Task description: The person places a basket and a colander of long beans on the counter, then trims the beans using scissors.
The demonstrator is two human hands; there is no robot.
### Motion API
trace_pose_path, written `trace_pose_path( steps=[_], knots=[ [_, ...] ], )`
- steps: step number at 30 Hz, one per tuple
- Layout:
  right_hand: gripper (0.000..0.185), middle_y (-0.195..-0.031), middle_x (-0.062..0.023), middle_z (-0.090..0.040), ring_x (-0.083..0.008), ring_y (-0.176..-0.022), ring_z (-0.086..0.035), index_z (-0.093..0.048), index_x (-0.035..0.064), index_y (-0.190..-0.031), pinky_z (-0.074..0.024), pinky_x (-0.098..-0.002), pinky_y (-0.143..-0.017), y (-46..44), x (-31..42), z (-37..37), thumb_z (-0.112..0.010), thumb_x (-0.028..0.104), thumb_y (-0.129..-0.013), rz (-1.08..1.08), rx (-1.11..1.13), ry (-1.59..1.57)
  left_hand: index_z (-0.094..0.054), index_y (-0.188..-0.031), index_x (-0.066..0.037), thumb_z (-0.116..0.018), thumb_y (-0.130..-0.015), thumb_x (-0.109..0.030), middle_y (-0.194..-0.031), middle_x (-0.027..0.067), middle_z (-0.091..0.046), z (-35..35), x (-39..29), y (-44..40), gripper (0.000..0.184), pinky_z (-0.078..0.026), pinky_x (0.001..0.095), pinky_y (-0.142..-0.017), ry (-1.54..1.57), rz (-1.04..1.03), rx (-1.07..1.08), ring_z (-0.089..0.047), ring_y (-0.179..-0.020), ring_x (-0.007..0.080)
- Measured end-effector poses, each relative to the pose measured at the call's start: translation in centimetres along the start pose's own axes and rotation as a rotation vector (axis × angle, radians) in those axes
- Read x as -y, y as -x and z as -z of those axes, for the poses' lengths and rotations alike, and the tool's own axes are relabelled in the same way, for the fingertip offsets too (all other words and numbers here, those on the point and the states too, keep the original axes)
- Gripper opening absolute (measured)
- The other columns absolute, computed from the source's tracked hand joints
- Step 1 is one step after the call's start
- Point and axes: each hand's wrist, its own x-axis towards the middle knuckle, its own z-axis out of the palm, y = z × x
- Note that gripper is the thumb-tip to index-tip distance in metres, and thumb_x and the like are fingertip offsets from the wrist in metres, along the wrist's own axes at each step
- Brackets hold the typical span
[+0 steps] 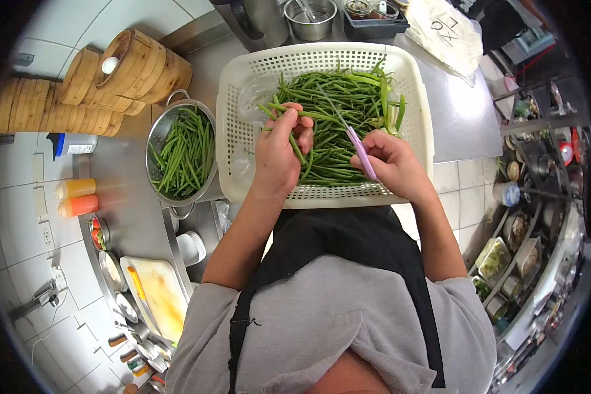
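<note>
A white perforated basket (424,125) holds a large heap of long green beans (338,154). Over its left part, my left hand (284,141) has its fingers curled round a few green beans (315,116). My right hand (391,161) grips a small knife by its light purple handle (362,152), with the thin blade pointing up and left above the heap. Clear plastic (253,98) lies inside the basket at the left. Just left of the basket, a metal colander (152,141) contains more green beans (185,154).
Bamboo steamers (141,69) are stacked at the upper left. Behind the basket stand a dark metal jug (253,23) and a steel bowl (310,27). A cutting board (161,295) with a yellow-handled knife lies lower left. Shelves with food containers (494,257) line the right.
</note>
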Motion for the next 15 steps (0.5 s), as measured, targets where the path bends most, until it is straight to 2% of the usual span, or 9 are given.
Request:
trace_pose_path(
  steps=[3, 5, 8, 9, 10, 12, 13, 14, 15],
  knots=[
    [0.023, -0.064, 0.0059, -0.056, -0.0024, -0.059, -0.047, -0.063, 0.0038, -0.088, -0.0366, -0.0229, -0.053, -0.1, 0.0, 0.0, -0.079, 0.020, -0.090, -0.025, 0.018, 0.034, -0.058, -0.107, -0.008, -0.051, -0.104, -0.019, -0.086, 0.0042, -0.064, 1.1, -0.7, -0.6, 0.013, -0.040, 0.0303, -0.059, -0.002, 0.023, 0.013, -0.049, -0.065, 0.0119],
    [0.022, -0.064, 0.0057, -0.057, -0.0023, -0.059, -0.047, -0.063, 0.0040, -0.087, -0.0365, -0.0228, -0.053, -0.1, -0.2, -0.1, -0.079, 0.019, -0.091, -0.037, 0.024, 0.027, -0.056, -0.104, -0.007, -0.050, -0.103, -0.017, -0.082, 0.0044, -0.062, 3.2, -1.1, -1.8, 0.012, -0.042, 0.0302, -0.059, -0.438, -0.168, 0.031, -0.051, -0.065, 0.0118],
    [0.023, -0.066, 0.0042, -0.061, -0.0020, -0.060, -0.049, -0.062, 0.0042, -0.086, -0.0368, -0.0227, -0.053, -0.3, -0.8, -0.2, -0.078, 0.020, -0.092, -0.028, -0.032, -0.026, -0.057, -0.096, -0.007, -0.050, -0.101, -0.019, -0.080, 0.0048, -0.061, 1.0, -3.7, -0.7, 0.015, -0.042, 0.0303, -0.060, -0.587, -0.133, -0.092, -0.053, -0.065, 0.0127],
    [0.023, -0.066, 0.0038, -0.062, -0.0019, -0.061, -0.049, -0.062, 0.0042, -0.086, -0.0371, -0.0227, -0.053, -0.3, -0.9, -0.2, -0.078, 0.020, -0.092, -0.013, -0.051, -0.022, -0.060, -0.092, -0.003, -0.053, -0.102, -0.023, -0.082, 0.0072, -0.063, 1.5, -4.3, -1.0, 0.022, -0.047, 0.0331, -0.064, -0.672, -0.120, -0.041, -0.059, -0.069, 0.0157],
    [0.023, -0.067, 0.0033, -0.063, -0.0018, -0.061, -0.050, -0.062, 0.0042, -0.086, -0.0374, -0.0226, -0.054, -0.4, -0.9, -0.2, -0.077, 0.020, -0.093, 0.005, -0.070, -0.018, -0.060, -0.092, -0.003, -0.053, -0.102, -0.023, -0.082, 0.0072, -0.063, 1.6, -4.4, -1.0, 0.022, -0.047, 0.0331, -0.064, -0.674, -0.121, -0.044, -0.059, -0.069, 0.0157],
    [0.024, -0.067, 0.0030, -0.063, -0.0018, -0.062, -0.050, -0.062, 0.0041, -0.085, -0.0377, -0.0225, -0.054, -0.5, -1.1, -0.2, -0.077, 0.020, -0.093, -0.011, -0.069, 0.001, -0.061, -0.094, 0.000, -0.057, -0.099, -0.026, -0.084, 0.0133, -0.068, 1.2, -4.7, -1.0, 0.027, -0.051, 0.0378, -0.069, -1.373, -0.224, -0.075, -0.065, -0.072, 0.0257],
    [0.024, -0.067, 0.0030, -0.063, -0.0018, -0.062, -0.050, -0.062, 0.0041, -0.085, -0.0376, -0.0224, -0.054, -0.5, -1.1, -0.2, -0.077, 0.020, -0.093, -0.007, -0.075, 0.008, -0.063, -0.100, 0.000, -0.063, -0.096, -0.031, -0.086, 0.0194, -0.070, 0.2, -5.3, -0.8, 0.031, -0.053, 0.0419, -0.074, -1.577, -0.110, -0.050, -0.067, -0.079, 0.0354],
    [0.024, -0.067, 0.0029, -0.063, -0.0019, -0.063, -0.050, -0.062, 0.0041, -0.085, -0.0374, -0.0223, -0.054, -0.6, -1.1, -0.2, -0.077, 0.021, -0.093, -0.003, -0.081, 0.016, -0.063, -0.100, 0.000, -0.063, -0.096, -0.031, -0.086, 0.0194, -0.070, 0.6, -4.9, -0.8, 0.031, -0.053, 0.0419, -0.074, -1.577, -0.111, -0.052, -0.067, -0.079, 0.0354],
    [0.024, -0.067, 0.0029, -0.063, -0.0019, -0.063, -0.050, -0.062, 0.0041, -0.085, -0.0374, -0.0223, -0.054, -0.6, -1.1, -0.2, -0.077, 0.021, -0.093, -0.002, -0.080, 0.017, -0.065, -0.099, -0.001, -0.064, -0.094, -0.032, -0.087, 0.0210, -0.069, 1.3, -4.2, -0.9, 0.031, -0.052, 0.0430, -0.073, -1.740, -0.050, 0.022, -0.067, -0.079, 0.0378]
  ],
)
